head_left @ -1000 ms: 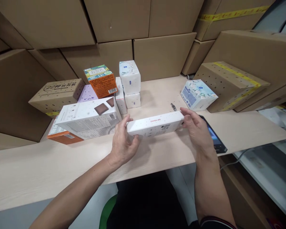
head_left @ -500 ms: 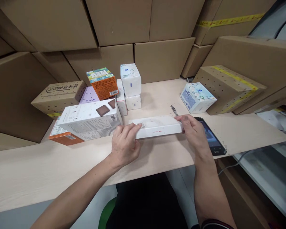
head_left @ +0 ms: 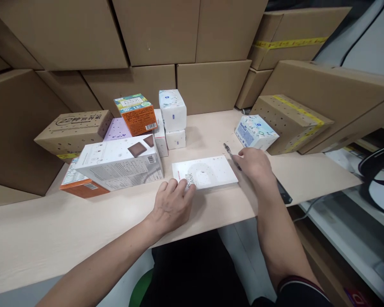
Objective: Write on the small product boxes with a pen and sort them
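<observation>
A flat white power bank box (head_left: 208, 168) lies on the table in front of me, its printed top facing up. My left hand (head_left: 174, 200) has its fingers curled over the box's near left corner. To the right of the box, my right hand (head_left: 254, 164) is at a dark pen (head_left: 228, 150), with thumb and forefinger closed around its middle; the other fingers are hidden under the hand. Beyond my right wrist, a dark handheld device (head_left: 284, 194) lies mostly covered by my forearm.
On the left are a large white box (head_left: 121, 164), an orange box (head_left: 137, 121), a brown carton (head_left: 72, 132) and stacked white tissue packs (head_left: 173, 111). Another tissue pack (head_left: 256, 132) stands at the right beside a yellow-taped carton (head_left: 291, 123). Big cardboard boxes (head_left: 211, 87) wall the back.
The white box has been laid down from a tilt, turning its top into view. My right hand has let go of it and moved to the pen; my left hand stays at its left end.
</observation>
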`<state>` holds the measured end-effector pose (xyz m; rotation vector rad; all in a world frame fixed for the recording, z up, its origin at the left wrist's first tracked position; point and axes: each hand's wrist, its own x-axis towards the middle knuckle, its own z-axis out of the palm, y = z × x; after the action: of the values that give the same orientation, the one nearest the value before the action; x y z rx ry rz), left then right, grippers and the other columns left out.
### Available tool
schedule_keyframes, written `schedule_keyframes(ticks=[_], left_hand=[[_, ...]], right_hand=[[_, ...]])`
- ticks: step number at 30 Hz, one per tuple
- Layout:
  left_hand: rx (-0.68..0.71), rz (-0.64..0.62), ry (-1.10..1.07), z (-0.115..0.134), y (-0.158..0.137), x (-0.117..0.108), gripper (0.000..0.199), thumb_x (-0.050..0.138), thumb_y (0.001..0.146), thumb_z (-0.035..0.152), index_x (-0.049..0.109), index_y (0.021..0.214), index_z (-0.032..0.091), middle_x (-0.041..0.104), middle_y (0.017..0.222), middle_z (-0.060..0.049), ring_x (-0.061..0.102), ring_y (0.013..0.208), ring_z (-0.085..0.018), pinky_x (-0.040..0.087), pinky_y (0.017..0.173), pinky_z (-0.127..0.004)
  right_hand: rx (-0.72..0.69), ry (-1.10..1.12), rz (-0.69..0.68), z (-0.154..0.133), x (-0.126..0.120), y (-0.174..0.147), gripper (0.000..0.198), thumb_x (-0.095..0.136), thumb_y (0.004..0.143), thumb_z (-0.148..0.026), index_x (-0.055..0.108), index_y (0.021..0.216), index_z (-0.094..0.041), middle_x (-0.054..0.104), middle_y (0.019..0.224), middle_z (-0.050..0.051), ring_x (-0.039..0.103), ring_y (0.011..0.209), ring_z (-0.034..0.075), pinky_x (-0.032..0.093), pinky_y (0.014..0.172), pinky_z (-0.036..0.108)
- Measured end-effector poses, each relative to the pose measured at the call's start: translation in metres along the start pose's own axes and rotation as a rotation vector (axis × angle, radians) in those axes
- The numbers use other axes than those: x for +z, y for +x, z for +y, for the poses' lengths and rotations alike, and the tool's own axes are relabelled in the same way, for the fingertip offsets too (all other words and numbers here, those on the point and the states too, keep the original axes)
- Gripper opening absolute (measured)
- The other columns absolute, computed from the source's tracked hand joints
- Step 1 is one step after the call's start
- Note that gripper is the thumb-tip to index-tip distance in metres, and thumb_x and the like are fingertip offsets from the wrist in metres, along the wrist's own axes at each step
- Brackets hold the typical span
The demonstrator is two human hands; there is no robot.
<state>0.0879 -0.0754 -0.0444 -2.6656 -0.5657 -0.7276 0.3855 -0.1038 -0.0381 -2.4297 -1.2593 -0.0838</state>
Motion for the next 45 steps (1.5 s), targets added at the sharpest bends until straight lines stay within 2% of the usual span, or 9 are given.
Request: schedule_keyframes(ticks=[4,8,11,13,15,18,23,33,45], left_hand=[[0.050,0.038,-0.075,0.001,-0.001,0.000,0.015,0.056,0.078,0.013,0.062,0.091,0.017,0.061,0.081,-0.010,0.045,0.071,-0.023,0.032,0.058,-0.037],[0.136,0.142,-0.198,0.002,-0.003,0.005,0.012,0.056,0.080,0.010,0.062,0.089,0.016,0.060,0.076,-0.007,0.045,0.070,-0.021,0.032,0.058,-0.035],[0.169,0.152,-0.273,0.002,-0.005,0.008,0.017,0.053,0.082,0.010,0.062,0.095,0.017,0.063,0.083,-0.008,0.047,0.073,-0.021,0.036,0.060,-0.035],[0.146,0.148,-0.302,0.001,-0.006,0.010,0.021,0.052,0.083,0.011,0.063,0.100,0.017,0.066,0.092,-0.010,0.051,0.079,-0.022,0.041,0.063,-0.036],[0.103,0.132,-0.315,0.000,-0.005,0.011,0.026,0.053,0.082,0.010,0.062,0.105,0.017,0.067,0.103,-0.012,0.055,0.088,-0.025,0.045,0.068,-0.038],[0.077,0.086,-0.319,-0.002,-0.004,0.012,0.030,0.053,0.082,0.010,0.062,0.110,0.016,0.067,0.109,-0.013,0.059,0.098,-0.027,0.049,0.076,-0.040],[0.072,0.086,-0.318,-0.002,-0.002,0.013,0.029,0.054,0.085,0.011,0.061,0.113,0.015,0.069,0.107,-0.012,0.061,0.098,-0.027,0.051,0.078,-0.040],[0.083,0.102,-0.312,-0.003,-0.002,0.015,0.028,0.055,0.085,0.009,0.063,0.112,0.014,0.071,0.106,-0.011,0.062,0.097,-0.025,0.051,0.078,-0.039],[0.088,0.093,-0.322,-0.003,-0.003,0.016,0.030,0.058,0.083,0.007,0.063,0.113,0.012,0.071,0.105,-0.010,0.061,0.097,-0.026,0.051,0.079,-0.038]], right_hand=[[-0.005,-0.059,-0.054,-0.012,0.013,0.013,0.017,0.073,0.070,-0.029,0.065,0.060,-0.018,0.067,0.063,0.017,0.068,0.070,0.029,0.048,0.063,0.036],[-0.027,-0.027,0.012,-0.016,0.008,0.007,0.013,0.066,0.076,-0.030,0.061,0.069,-0.020,0.066,0.064,0.015,0.066,0.066,0.027,0.047,0.058,0.035],[-0.031,0.374,0.210,-0.023,-0.003,-0.001,0.012,0.058,0.081,-0.035,0.054,0.082,-0.023,0.064,0.063,0.005,0.061,0.059,0.021,0.046,0.055,0.032],[-0.034,0.797,0.219,-0.032,-0.007,-0.008,0.015,0.057,0.081,-0.036,0.047,0.085,-0.026,0.061,0.061,-0.001,0.057,0.051,0.016,0.044,0.049,0.029],[-0.041,1.111,0.068,-0.042,-0.006,-0.015,0.015,0.055,0.081,-0.037,0.046,0.086,-0.025,0.060,0.061,-0.004,0.054,0.047,0.014,0.041,0.044,0.025],[-0.067,1.301,-0.199,-0.053,-0.001,-0.025,0.018,0.056,0.082,-0.039,0.055,0.090,-0.022,0.065,0.068,-0.002,0.059,0.054,0.013,0.044,0.048,0.024],[-0.121,1.201,-0.375,-0.067,0.006,-0.041,0.019,0.065,0.078,-0.035,0.060,0.089,-0.021,0.065,0.068,-0.002,0.056,0.054,0.012,0.045,0.052,0.024],[-0.347,0.808,-0.204,-0.076,0.018,-0.049,0.018,0.051,0.088,-0.034,0.050,0.073,-0.024,0.050,0.057,-0.005,0.045,0.051,0.012,0.033,0.052,0.026],[-0.433,0.684,-0.187,-0.080,0.016,-0.045,0.016,0.049,0.085,-0.029,0.048,0.071,-0.023,0.045,0.054,-0.006,0.042,0.050,0.011,0.030,0.054,0.025]])
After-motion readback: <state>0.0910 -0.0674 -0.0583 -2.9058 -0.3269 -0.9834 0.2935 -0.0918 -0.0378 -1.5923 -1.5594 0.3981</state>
